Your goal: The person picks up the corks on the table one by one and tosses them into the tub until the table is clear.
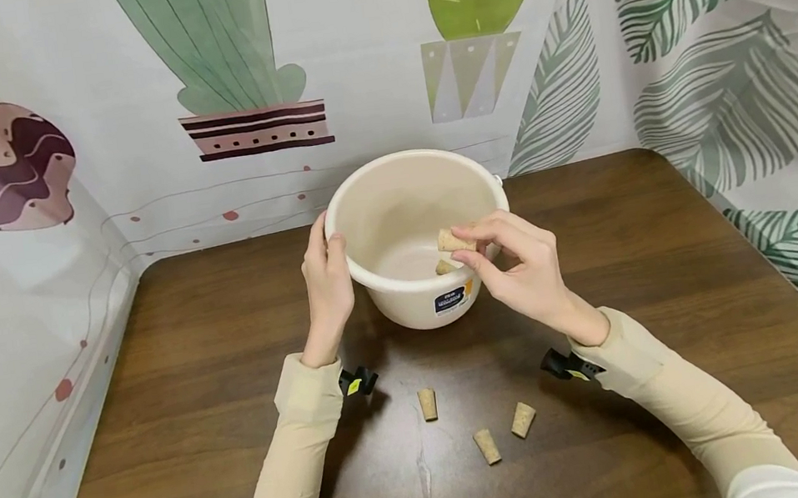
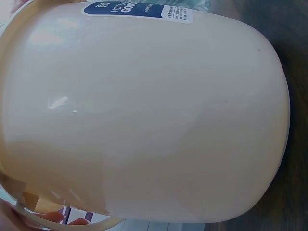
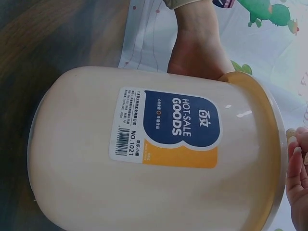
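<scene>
A cream plastic bucket (image 1: 401, 306) stands upright on the table, a blue and orange label (image 3: 183, 126) on its side. My left hand (image 1: 329, 283) grips its rim at the left, thumb on the near side; in the left wrist view only fingertips (image 2: 48, 218) show past the rim. Over the bucket's right front edge, my right hand (image 1: 522, 262) pinches a tapered cork stopper (image 1: 452, 240) between thumb and fingers. Another cork (image 1: 445, 266) shows inside the bucket, partly hidden by the rim and hand.
Three corks lie on the brown wooden table (image 1: 229, 339) in front of the bucket: one on the left (image 1: 428, 405), one in the middle (image 1: 486, 446), one on the right (image 1: 523, 419). A cloth printed with plants (image 1: 373, 50) hangs behind the table.
</scene>
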`<state>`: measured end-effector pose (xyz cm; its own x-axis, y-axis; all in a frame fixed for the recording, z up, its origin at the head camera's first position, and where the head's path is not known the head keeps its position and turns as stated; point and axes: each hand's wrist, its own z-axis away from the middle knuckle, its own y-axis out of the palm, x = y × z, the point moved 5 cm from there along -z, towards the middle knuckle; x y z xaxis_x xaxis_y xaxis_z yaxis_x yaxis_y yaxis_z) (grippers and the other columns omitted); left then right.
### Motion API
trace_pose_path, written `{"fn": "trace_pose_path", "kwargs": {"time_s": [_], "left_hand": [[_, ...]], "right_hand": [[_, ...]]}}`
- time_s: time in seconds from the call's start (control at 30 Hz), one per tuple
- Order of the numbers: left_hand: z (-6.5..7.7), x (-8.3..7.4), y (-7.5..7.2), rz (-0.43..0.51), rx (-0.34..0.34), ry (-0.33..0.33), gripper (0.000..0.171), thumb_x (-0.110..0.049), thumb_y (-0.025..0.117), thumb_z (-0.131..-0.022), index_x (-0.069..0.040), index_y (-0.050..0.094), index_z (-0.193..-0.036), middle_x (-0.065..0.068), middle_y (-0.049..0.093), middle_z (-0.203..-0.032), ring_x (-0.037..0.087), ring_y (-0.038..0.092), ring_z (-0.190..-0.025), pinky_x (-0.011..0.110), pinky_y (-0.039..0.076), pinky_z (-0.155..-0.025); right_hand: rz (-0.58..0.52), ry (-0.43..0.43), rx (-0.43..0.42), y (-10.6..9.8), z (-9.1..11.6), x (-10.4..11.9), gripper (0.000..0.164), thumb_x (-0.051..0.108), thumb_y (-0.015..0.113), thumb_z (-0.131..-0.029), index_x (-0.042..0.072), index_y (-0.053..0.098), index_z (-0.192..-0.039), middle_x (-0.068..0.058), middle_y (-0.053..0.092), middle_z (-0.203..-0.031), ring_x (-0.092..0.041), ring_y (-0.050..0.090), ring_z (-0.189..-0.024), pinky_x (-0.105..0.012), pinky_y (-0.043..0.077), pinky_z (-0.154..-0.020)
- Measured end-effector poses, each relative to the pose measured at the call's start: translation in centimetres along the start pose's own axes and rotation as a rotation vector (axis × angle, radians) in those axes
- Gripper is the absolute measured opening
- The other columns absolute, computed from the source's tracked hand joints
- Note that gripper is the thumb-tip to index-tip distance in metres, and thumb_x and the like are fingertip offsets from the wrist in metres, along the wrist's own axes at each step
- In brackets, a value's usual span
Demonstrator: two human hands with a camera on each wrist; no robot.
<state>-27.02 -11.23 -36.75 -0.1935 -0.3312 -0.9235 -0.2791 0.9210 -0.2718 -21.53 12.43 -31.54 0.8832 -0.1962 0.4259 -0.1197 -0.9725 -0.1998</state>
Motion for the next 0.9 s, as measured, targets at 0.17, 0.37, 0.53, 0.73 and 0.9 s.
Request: {"fn": "trace_pose_path", "kwargs": {"time_s": [0.17, 0.37, 0.53, 0.73, 0.9], "left_hand": [[-0.09, 0.01, 0.00, 0.002, 0.003, 0.000, 0.048, -0.024, 0.039, -0.096, -0.013, 0.048, -0.142, 0.010, 0.055, -0.139, 0.021, 0.056, -0.119, 0.041, 0.044, -0.102], [-0.01, -0.03, -0.01, 0.000, 0.007, -0.005, 0.048, -0.024, 0.039, -0.097, -0.014, 0.047, -0.143, 0.010, 0.054, -0.140, 0.022, 0.056, -0.119, 0.043, 0.045, -0.101], [0.02, -0.07, -0.04, -0.010, 0.002, 0.001, 0.047, -0.024, 0.038, -0.096, -0.016, 0.049, -0.141, 0.009, 0.057, -0.137, 0.022, 0.057, -0.119, 0.043, 0.045, -0.101], [-0.03, 0.07, -0.02, -0.018, -0.007, -0.002, 0.047, -0.025, 0.038, -0.096, -0.016, 0.050, -0.140, 0.008, 0.057, -0.136, 0.021, 0.057, -0.118, 0.043, 0.045, -0.101], [-0.01, 0.01, -0.01, -0.009, -0.005, -0.001, 0.046, -0.025, 0.038, -0.096, -0.017, 0.050, -0.141, 0.008, 0.057, -0.137, 0.021, 0.056, -0.118, 0.043, 0.045, -0.101]], "right_hand": [[-0.017, 0.016, 0.000, 0.07, -0.11, -0.16, 0.023, -0.009, 0.076, -0.071, -0.008, 0.072, -0.094, -0.018, 0.069, -0.083, -0.006, 0.057, -0.068, -0.014, 0.045, -0.059], [-0.031, 0.042, 0.014, 0.12, -0.12, -0.35, 0.028, -0.014, 0.074, -0.069, -0.008, 0.071, -0.095, -0.019, 0.069, -0.088, -0.006, 0.057, -0.069, -0.013, 0.045, -0.058], [-0.013, 0.078, 0.048, 0.18, 0.04, -0.71, 0.029, -0.014, 0.074, -0.070, -0.007, 0.072, -0.098, -0.018, 0.069, -0.094, -0.005, 0.056, -0.071, -0.013, 0.047, -0.059], [0.019, 0.104, 0.046, 0.17, 0.10, -0.96, 0.028, -0.011, 0.075, -0.073, -0.004, 0.072, -0.100, -0.015, 0.069, -0.095, -0.004, 0.056, -0.069, -0.013, 0.047, -0.059], [0.028, 0.125, 0.041, 0.14, 0.06, -1.00, 0.027, -0.009, 0.075, -0.074, -0.002, 0.072, -0.100, -0.015, 0.069, -0.097, -0.004, 0.057, -0.069, -0.013, 0.047, -0.059]]}}
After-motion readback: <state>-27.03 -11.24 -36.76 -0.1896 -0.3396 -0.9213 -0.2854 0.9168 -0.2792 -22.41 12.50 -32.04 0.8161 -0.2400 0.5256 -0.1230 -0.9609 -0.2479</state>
